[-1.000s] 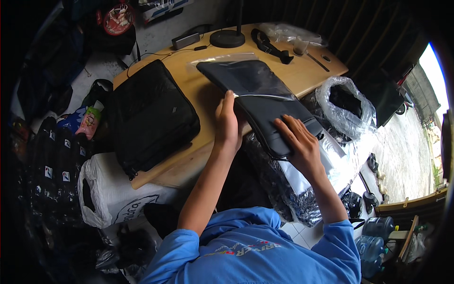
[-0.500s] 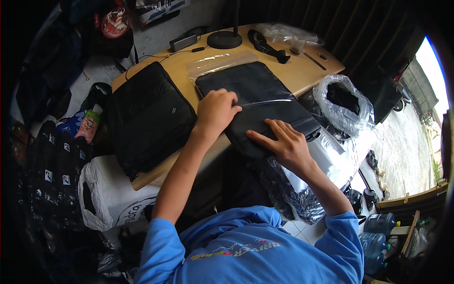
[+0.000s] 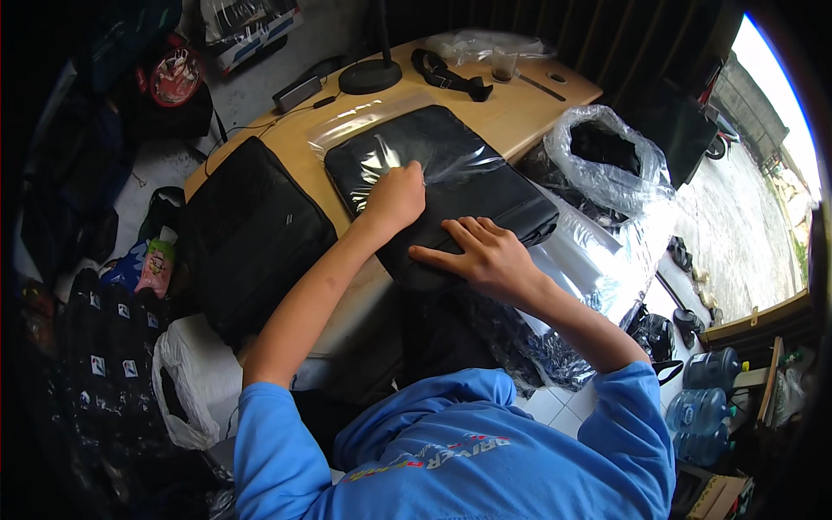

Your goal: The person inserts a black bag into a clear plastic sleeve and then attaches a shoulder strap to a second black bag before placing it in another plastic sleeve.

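Observation:
A black laptop-style bag (image 3: 485,192) lies flat on the wooden table in front of me. Clear plastic film (image 3: 379,156) covers its far part and sticks out past the far edge, shiny and wrinkled. My left hand (image 3: 394,199) is closed at the film's near edge over the bag's middle, and the film creases away from its fingers. My right hand (image 3: 487,257) rests on the bag's near part, fingers stretched and spread, pressing on bare black fabric. Left of it, a second black bag (image 3: 251,238) lies on the table, apart from both hands.
Along the back of the table (image 3: 555,82) stand a lamp base (image 3: 370,76), a black strap (image 3: 446,78) and a clear cup (image 3: 503,65). Right of the table is an open plastic sack (image 3: 568,143) of dark items. Water bottles (image 3: 698,410) lie at lower right.
My left hand has drawn the clear film into more wrinkles over the bag. The right hand stays spread on the near part. The whole view has shifted slightly.

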Demonstrator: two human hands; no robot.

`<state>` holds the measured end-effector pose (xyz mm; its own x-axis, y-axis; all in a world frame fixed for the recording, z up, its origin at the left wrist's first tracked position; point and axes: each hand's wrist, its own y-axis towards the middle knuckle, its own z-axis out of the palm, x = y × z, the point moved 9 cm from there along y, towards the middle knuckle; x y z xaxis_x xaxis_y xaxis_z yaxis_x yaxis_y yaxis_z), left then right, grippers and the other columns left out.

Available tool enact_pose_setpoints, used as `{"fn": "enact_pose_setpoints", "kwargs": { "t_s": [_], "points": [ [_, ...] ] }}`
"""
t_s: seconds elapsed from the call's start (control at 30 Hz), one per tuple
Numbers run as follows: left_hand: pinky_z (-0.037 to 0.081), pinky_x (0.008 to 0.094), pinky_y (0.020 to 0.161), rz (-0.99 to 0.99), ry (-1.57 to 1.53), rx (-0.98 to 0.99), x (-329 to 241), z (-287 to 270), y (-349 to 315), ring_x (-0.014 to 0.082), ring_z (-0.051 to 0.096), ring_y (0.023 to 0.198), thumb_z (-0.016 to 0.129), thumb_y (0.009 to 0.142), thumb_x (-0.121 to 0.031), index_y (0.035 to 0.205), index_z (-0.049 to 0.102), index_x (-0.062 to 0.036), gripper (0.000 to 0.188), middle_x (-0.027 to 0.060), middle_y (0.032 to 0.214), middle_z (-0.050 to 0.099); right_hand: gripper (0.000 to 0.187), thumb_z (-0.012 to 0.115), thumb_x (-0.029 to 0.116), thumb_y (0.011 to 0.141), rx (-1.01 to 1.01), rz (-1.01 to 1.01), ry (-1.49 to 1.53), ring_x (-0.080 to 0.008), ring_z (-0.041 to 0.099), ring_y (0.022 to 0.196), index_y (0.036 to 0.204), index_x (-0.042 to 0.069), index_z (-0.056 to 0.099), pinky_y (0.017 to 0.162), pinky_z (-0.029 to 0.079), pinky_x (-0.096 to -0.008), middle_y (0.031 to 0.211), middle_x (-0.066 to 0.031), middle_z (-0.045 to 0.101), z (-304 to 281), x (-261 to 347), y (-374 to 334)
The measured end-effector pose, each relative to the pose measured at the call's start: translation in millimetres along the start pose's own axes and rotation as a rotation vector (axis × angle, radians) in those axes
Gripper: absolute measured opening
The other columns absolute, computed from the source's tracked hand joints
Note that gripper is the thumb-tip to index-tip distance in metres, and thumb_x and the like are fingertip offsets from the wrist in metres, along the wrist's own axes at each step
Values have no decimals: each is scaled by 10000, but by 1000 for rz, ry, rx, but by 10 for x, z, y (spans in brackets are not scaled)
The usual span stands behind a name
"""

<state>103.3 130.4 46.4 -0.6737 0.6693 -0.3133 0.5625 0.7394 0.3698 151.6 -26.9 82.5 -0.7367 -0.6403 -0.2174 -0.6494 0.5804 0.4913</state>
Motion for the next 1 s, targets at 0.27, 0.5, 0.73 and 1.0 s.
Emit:
{"fn": "enact_pose_setpoints", "kwargs": {
  "t_s": [0.27,0.5,0.73,1.0],
  "points": [
    [492,453,581,183,75,102,-84,-24,59,393,615,703,567,881,-342,879,498,-19,331,205,757,628,576,509,156,768,-23,1,-9,-214,581,769,1313,340,484,668,491,-300,949,-112,553,46,-25,-14],
    [544,387,584,454,487,132,-436,-98,12,333,645,656,591,810,-109,970,465,-31,218,139,800,596,564,507,152,771,-73,-7,-30,-209,581,787,1304,337,495,671,493,-296,965,-119,568,20,-14,-1],
    [547,383,617,430,389,140,-359,-106,-81,316,647,694,567,765,-27,929,506,-13,175,137,808,593,661,549,90,719,-29,44,47,-270,607,903,1320,355,475,759,520,-343,1054,-147,564,31,-42,-10],
    [534,408,693,220,380,144,-292,-329,-244,315,634,826,583,744,-17,937,545,-8,197,146,840,604,657,546,82,728,-18,87,44,-276,609,904,1321,355,476,759,519,-351,1044,-152,566,44,-36,12]
  ]
}}
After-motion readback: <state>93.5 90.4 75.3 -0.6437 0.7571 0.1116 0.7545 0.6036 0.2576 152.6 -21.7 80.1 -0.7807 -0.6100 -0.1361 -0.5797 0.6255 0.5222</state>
